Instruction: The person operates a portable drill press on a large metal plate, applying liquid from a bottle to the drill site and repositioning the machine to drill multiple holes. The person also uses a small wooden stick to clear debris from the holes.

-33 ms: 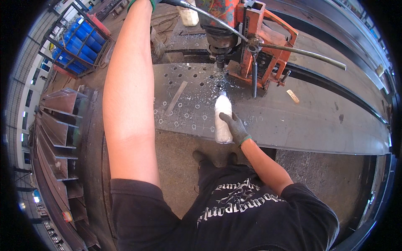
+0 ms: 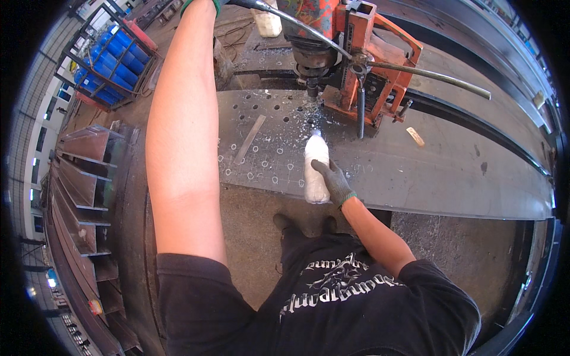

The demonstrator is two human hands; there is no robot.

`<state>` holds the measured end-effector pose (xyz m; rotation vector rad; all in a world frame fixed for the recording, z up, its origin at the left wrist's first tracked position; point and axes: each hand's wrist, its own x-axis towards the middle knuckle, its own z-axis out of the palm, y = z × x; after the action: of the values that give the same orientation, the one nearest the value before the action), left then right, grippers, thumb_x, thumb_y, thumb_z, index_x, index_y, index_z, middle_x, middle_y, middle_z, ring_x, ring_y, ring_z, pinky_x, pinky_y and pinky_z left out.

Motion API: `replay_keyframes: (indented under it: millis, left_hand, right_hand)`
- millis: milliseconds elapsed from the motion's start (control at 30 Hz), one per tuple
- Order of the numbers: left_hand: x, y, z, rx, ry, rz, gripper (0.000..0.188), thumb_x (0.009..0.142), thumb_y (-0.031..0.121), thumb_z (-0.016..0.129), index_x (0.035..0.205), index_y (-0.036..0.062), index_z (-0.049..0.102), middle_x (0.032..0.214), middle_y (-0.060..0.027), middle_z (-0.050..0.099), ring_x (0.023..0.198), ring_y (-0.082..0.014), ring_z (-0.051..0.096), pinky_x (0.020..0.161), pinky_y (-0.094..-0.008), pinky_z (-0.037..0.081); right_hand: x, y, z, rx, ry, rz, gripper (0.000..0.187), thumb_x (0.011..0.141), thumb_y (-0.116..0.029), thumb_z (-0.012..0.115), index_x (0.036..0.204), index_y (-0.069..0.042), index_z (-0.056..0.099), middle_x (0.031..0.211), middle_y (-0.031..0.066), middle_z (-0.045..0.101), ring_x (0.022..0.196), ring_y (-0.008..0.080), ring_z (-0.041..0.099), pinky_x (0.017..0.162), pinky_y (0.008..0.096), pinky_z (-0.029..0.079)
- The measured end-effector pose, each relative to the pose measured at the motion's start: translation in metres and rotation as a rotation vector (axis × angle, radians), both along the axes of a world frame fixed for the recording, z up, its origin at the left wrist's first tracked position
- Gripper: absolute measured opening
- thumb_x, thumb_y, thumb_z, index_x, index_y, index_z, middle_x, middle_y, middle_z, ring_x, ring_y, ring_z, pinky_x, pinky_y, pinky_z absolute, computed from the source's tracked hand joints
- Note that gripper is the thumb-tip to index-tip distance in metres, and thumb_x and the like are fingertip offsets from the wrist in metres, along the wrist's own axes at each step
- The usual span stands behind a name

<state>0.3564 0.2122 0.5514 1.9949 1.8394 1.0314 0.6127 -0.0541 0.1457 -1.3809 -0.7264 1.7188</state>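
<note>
My right hand [image 2: 336,183], in a dark grey glove with a green cuff, is closed around a plastic bottle [image 2: 316,169] of milky white liquid. The bottle tilts over the steel plate's near edge, its narrow tip pointing at the drill. My left arm reaches up to the top edge. Only the green cuff of my left hand [image 2: 202,6] shows; its fingers are cut off, beside the black-gripped end of a feed lever [image 2: 303,26]. An orange magnetic drill [image 2: 362,65] stands on the steel plate [image 2: 415,172], its cutter [image 2: 312,88] down at the plate among metal chips.
Drilled holes and chalk circles mark the plate. A flat metal strip [image 2: 250,139] and a small tan piece [image 2: 415,136] lie on it. A whitish jug [image 2: 267,24] stands behind the drill. Steel beams [image 2: 83,178] are stacked at left, with blue gas cylinders [image 2: 113,62] in a rack beyond.
</note>
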Motion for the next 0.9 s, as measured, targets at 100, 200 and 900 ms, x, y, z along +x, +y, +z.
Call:
replay_keyframes:
  millis: [100,200,900]
  left_hand:
    - [-0.004,0.003,-0.005,-0.009,-0.069,-0.038,0.049,0.097,0.038,0.063,0.094,-0.0076,0.079,0.089,-0.0201,0.079,0.079,-0.0280,0.079,0.077,-0.0366,0.062]
    - [-0.005,0.005,-0.006,0.005,-0.061,-0.046,0.048,0.098,0.037,0.063,0.094,-0.0086,0.078,0.089,-0.0208,0.079,0.079,-0.0283,0.079,0.076,-0.0368,0.062]
    - [-0.005,0.007,-0.004,0.018,-0.024,-0.052,0.047,0.099,0.035,0.062,0.097,-0.0095,0.077,0.090,-0.0215,0.079,0.081,-0.0288,0.079,0.079,-0.0377,0.061]
  right_hand:
    - [-0.001,-0.003,0.004,-0.035,0.052,-0.001,0.072,0.095,-0.035,0.078,0.151,0.002,0.051,0.136,0.0166,0.065,0.114,0.0254,0.068,0.095,0.0382,0.056]
    - [0.000,-0.003,0.008,-0.067,0.044,0.009,0.074,0.094,-0.035,0.078,0.151,0.003,0.050,0.137,0.0168,0.065,0.115,0.0257,0.067,0.096,0.0386,0.056]
    - [-0.004,0.004,0.011,0.113,-0.101,0.006,0.078,0.093,-0.032,0.080,0.154,0.002,0.045,0.134,0.0162,0.066,0.113,0.0262,0.069,0.095,0.0392,0.057]
